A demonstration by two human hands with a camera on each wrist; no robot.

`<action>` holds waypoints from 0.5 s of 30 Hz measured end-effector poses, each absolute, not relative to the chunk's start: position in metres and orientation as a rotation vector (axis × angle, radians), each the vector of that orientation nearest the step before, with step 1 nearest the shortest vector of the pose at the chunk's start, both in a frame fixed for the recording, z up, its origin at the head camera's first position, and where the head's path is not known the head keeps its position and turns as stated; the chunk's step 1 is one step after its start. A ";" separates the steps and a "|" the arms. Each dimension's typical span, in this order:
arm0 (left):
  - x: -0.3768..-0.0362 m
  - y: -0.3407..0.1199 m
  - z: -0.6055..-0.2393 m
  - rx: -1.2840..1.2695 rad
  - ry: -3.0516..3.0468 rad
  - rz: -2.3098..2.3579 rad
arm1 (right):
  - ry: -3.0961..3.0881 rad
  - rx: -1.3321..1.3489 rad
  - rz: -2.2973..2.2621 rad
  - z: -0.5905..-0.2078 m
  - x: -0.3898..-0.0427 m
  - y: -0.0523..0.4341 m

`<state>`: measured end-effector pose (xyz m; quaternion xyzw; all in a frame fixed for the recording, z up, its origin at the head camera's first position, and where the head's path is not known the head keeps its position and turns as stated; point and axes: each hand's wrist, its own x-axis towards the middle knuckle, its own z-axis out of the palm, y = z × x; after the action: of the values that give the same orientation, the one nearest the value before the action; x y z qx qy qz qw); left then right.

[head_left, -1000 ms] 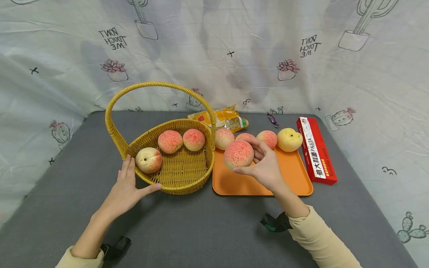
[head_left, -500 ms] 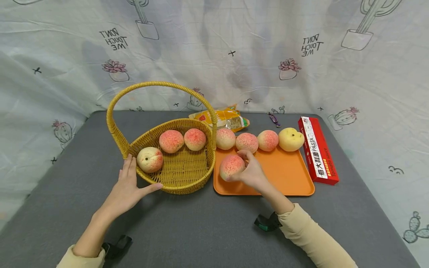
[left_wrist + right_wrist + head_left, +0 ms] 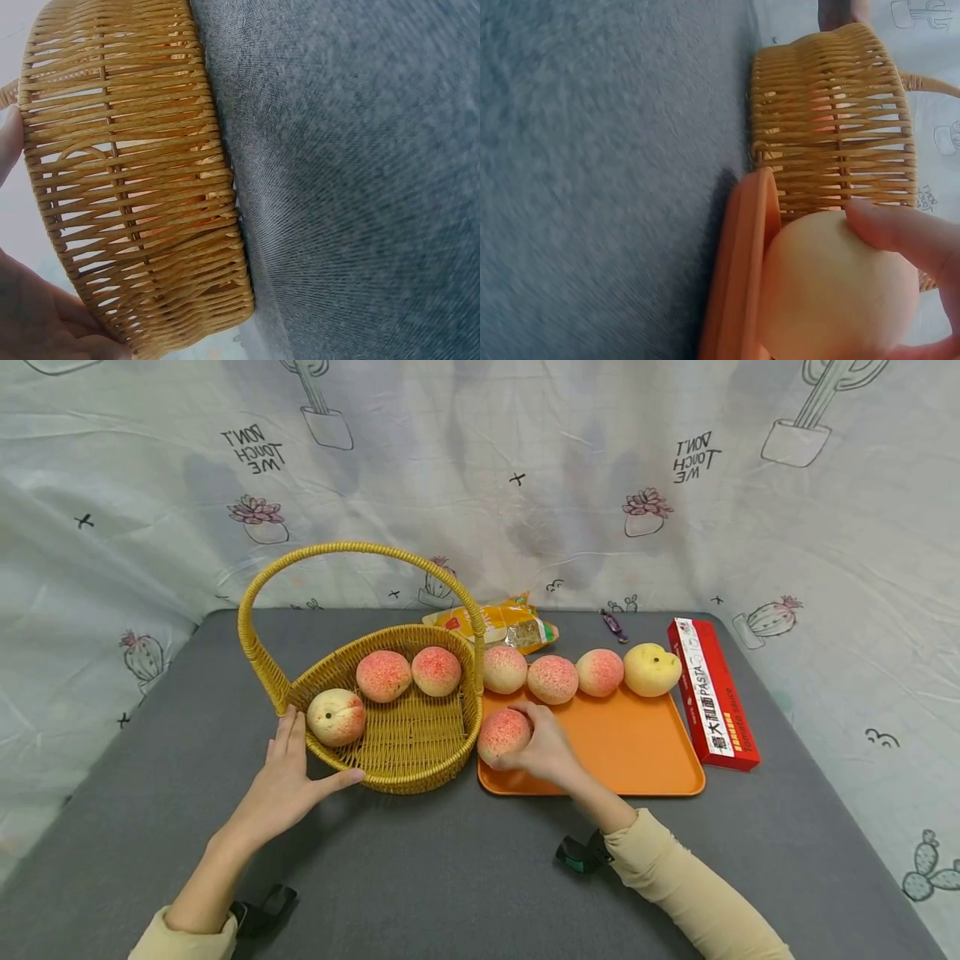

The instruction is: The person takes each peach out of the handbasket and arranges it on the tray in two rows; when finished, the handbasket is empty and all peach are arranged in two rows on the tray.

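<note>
Left grip (image 3: pixel 283 783) spread, touching the near left rim of the wicker basket (image 3: pixel 408 783). Right grip (image 3: pixel 546 747) pinching a peach (image 3: pixel 501 737) between thumb and fingers, left of the palm, at the orange tray's (image 3: pixel 622 756) left end beside the basket. Beyond: three further peaches (image 3: pixel 552 680), one yellow fruit (image 3: pixel 651 672).

L fingers (image 3: pixel 101 348) against wicker bskt (image 3: pixel 135 172)

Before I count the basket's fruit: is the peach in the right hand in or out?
Out: the right hand holds the peach at the left end of the tray, outside the basket.
</note>
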<state>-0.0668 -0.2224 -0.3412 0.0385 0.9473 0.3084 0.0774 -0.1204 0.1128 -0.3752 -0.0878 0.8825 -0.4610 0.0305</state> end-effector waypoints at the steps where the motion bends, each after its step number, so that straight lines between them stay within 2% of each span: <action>1: -0.067 -0.223 -0.341 0.119 2.838 0.927 | 2.722 -0.284 -1.408 -0.374 -0.121 0.113; 15: -0.067 -0.222 -0.341 0.126 2.848 0.904 | 2.618 -0.423 -1.234 -0.349 -0.121 0.130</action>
<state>-0.0673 -0.2219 -0.3411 0.0420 0.9495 0.3015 0.0755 -0.1206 0.1304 -0.3494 -0.1439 0.8898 -0.4195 0.1079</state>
